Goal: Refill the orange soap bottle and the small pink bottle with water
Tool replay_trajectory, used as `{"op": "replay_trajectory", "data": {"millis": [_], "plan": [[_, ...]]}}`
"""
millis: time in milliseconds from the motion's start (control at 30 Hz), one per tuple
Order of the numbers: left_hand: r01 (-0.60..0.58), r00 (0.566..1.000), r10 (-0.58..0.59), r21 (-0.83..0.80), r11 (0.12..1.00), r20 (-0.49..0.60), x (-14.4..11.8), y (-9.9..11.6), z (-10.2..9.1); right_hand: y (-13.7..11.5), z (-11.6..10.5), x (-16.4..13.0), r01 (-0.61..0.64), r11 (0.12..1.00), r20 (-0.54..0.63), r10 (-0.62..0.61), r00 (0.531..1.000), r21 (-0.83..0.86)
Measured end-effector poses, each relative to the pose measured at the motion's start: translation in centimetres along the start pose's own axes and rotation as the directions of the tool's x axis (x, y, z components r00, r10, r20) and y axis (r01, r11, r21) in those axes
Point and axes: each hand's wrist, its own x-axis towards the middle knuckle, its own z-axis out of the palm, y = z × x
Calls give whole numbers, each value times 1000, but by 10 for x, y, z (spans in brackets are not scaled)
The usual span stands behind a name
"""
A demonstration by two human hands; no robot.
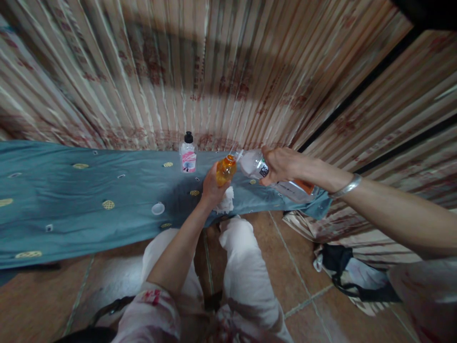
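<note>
My left hand (213, 186) is wrapped around a small amber bottle (226, 170), held upright with its top facing up. My right hand (282, 163) grips a large clear plastic bottle (251, 164), tipped on its side with its neck pointing left. That neck is close to the top of the amber bottle; whether they touch, I cannot tell. Part of an orange label shows behind my right hand. Below my left hand lies a crumpled white tissue (225, 201). A clear bottle with a black cap and pink label (189, 155) stands to the left.
A teal patterned cloth (135, 181) covers the long surface in front of me. On it lies a small round translucent disc (158, 208). Striped, printed curtain-like material (171, 71) rises behind. Dark and light items (353, 271) lie on the tiled floor (285, 257) at right.
</note>
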Motion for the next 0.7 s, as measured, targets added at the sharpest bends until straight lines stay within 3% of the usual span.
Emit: {"op": "replay_trajectory", "data": {"millis": [700], "plan": [[0,1000,1,-8,1000,15,0,1,-2,0,0,1,-2,1000,12,2,1000,-7]]}}
